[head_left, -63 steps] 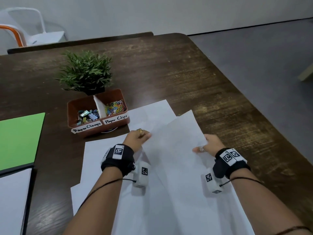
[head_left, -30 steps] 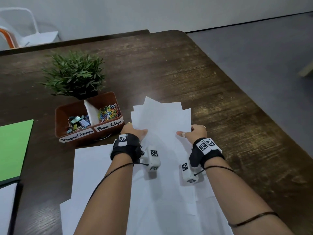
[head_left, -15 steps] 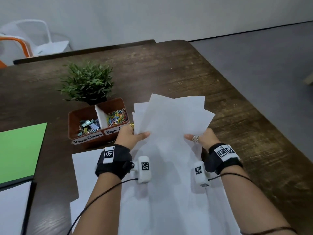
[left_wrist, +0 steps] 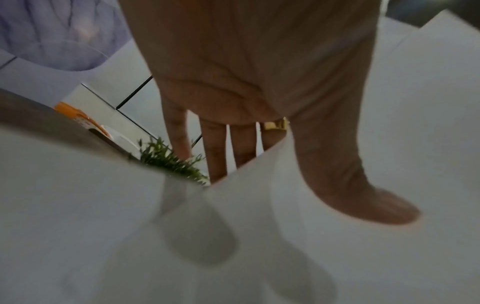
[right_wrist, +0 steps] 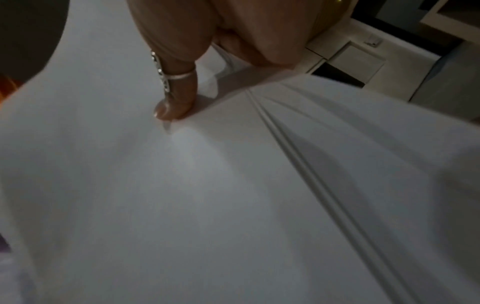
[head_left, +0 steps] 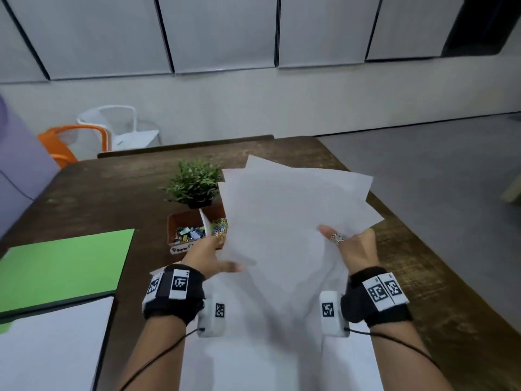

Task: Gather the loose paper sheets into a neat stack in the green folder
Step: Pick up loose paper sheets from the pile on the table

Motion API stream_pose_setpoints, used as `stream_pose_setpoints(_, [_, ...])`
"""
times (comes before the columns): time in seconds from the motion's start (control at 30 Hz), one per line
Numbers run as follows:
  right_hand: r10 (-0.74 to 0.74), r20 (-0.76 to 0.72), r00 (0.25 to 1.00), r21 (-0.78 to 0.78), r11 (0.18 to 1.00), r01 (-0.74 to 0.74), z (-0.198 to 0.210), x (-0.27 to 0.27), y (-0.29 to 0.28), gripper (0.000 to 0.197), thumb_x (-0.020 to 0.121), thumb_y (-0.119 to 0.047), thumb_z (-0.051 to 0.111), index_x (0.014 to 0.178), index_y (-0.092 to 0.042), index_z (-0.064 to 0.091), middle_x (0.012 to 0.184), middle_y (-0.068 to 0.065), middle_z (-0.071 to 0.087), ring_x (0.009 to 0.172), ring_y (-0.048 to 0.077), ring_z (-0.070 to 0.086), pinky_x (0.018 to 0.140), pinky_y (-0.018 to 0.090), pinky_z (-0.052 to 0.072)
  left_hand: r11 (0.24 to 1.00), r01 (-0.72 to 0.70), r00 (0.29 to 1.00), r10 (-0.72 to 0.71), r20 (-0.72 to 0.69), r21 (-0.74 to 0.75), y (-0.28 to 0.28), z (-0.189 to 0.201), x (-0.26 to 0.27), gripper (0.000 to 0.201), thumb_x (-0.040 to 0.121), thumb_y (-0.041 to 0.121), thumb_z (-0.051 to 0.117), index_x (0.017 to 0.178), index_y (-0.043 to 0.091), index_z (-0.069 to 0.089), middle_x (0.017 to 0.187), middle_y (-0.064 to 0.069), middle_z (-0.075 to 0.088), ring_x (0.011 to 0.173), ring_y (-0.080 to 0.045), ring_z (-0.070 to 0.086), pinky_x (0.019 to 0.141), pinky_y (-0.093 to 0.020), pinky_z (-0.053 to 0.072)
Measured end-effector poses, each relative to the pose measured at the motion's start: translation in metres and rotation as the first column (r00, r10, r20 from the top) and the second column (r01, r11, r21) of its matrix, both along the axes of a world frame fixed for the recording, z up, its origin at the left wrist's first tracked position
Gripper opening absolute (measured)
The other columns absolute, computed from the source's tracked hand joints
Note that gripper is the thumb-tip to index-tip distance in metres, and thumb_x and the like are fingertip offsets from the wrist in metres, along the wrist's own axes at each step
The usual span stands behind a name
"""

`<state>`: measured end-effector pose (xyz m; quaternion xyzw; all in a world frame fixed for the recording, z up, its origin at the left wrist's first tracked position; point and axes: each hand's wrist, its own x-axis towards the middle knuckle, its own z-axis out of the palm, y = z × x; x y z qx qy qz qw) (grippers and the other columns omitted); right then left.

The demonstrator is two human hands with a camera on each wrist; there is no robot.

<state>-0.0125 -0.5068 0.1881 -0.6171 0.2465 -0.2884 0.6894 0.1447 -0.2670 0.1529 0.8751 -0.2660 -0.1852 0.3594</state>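
Observation:
A fanned bundle of white paper sheets is lifted off the table, tilted up toward me. My left hand holds its left edge, thumb on top and fingers behind, as the left wrist view shows. My right hand pinches the right edge, its ringed thumb pressing on the top sheet. More white sheets lie on the table under my wrists. The green folder lies open at the left, with white paper on its near half.
A brown tray of paper clamps and clips stands behind my left hand, with a small potted plant beyond it. White and orange chairs stand past the table's far edge. The table's right edge runs close to my right hand.
Both hands gathered the spread sheets together and raised the bundle off the table. My head has tipped up, showing the wall.

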Motion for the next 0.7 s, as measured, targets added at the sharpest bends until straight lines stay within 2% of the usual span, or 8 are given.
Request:
stream_pose_setpoints(0.07, [-0.019,0.008,1.000,0.006,1.000,0.018,0.015,-0.010,0.007,0.024,0.070,-0.010,0.080,0.086,-0.011,0.062,0.087,0.001,0.068,0.086,0.018,0.065,0.082,0.031,0.051,0.985,-0.001,0.999,0.007,0.035,-0.175,0.006,0.021,-0.015,0.035,0.069,0.021,0.082,0.097,0.032,0.065,0.100,0.011,0.070,0.096,-0.004,0.065,0.086,-0.027,0.049])
stream_pose_setpoints(0.17, [-0.017,0.060,0.998,0.040,0.999,0.014,0.043,-0.023,0.020,0.060,0.057,-0.025,0.086,0.107,-0.007,0.058,0.099,0.004,0.068,0.092,0.020,0.065,0.085,0.033,0.051,0.921,0.012,0.993,0.036,0.115,-0.390,0.017,0.052,-0.037,0.026,0.076,0.016,0.076,0.095,0.031,0.065,0.084,0.024,0.070,0.086,0.006,0.065,0.076,-0.016,0.049])
stream_pose_setpoints(0.23, [0.027,0.134,0.991,0.023,0.999,-0.030,0.059,-0.031,0.031,0.039,0.066,-0.011,0.080,0.100,-0.010,0.062,0.092,0.002,0.071,0.084,0.015,0.069,0.071,0.026,0.055,0.845,-0.035,0.992,0.095,0.085,-0.533,0.022,0.067,-0.055,0.024,0.079,0.007,0.071,0.098,0.022,0.065,0.081,0.026,0.070,0.080,0.007,0.065,0.071,-0.011,0.049])
stream_pose_setpoints(0.3, [0.041,0.223,0.974,0.011,0.999,-0.045,0.075,-0.038,0.046,0.025,0.075,0.004,0.069,0.095,-0.010,0.063,0.081,-0.002,0.072,0.071,0.009,0.070,0.057,0.019,0.053,0.746,-0.134,0.978,0.204,0.033,-0.653,0.025,0.072,-0.070,0.022,0.080,0.004,0.069,0.094,0.022,0.067,0.078,0.021,0.071,0.076,0.003,0.066,0.071,-0.016,0.051])
stream_pose_setpoints(0.37, [0.041,0.307,0.951,0.001,0.999,-0.043,0.084,-0.045,0.058,0.018,0.080,0.002,0.065,0.095,-0.008,0.062,0.075,-0.005,0.073,0.067,0.005,0.069,0.053,0.017,0.051,0.656,-0.181,0.957,0.289,0.023,-0.733,0.026,0.078,-0.086,0.018,0.082,0.009,0.068,0.091,0.024,0.067,0.080,0.015,0.072,0.077,0.002,0.066,0.074,-0.018,0.052])
stream_pose_setpoints(0.47, [0.022,0.314,0.949,-0.062,0.998,-0.003,0.085,-0.050,0.073,0.008,0.085,-0.011,0.065,0.091,-0.015,0.062,0.077,-0.010,0.071,0.070,-0.006,0.066,0.060,0.008,0.048,0.589,-0.157,0.922,0.376,0.097,-0.793,0.030,0.089,-0.107,0.011,0.085,0.008,0.064,0.096,0.009,0.067,0.084,0.012,0.067,0.072,0.012,0.062,0.067,-0.004,0.045])
stream_pose_setpoints(0.6, [0.050,0.223,0.974,-0.199,0.980,-0.005,0.073,-0.051,0.090,0.016,0.086,-0.013,0.065,0.101,-0.011,0.062,0.091,-0.011,0.066,0.081,-0.007,0.063,0.076,0.005,0.047,0.668,-0.084,0.796,0.492,0.354,-0.740,0.038,0.092,-0.131,0.026,0.089,0.023,0.060,0.090,-0.002,0.064,0.070,0.006,0.062,0.059,0.008,0.055,0.060,-0.003,0.039])
stream_pose_setpoints(0.7, [0.061,0.186,0.981,-0.239,0.971,-0.015,0.059,-0.052,0.103,0.019,0.087,-0.007,0.062,0.106,-0.005,0.059,0.088,-0.009,0.064,0.073,-0.013,0.061,0.068,0.001,0.044,0.714,-0.083,0.710,0.533,0.461,-0.695,0.047,0.081,-0.139,0.025,0.089,0.021,0.054,0.098,-0.002,0.060,0.082,0.002,0.060,0.067,-0.008,0.055,0.061,-0.009,0.036])
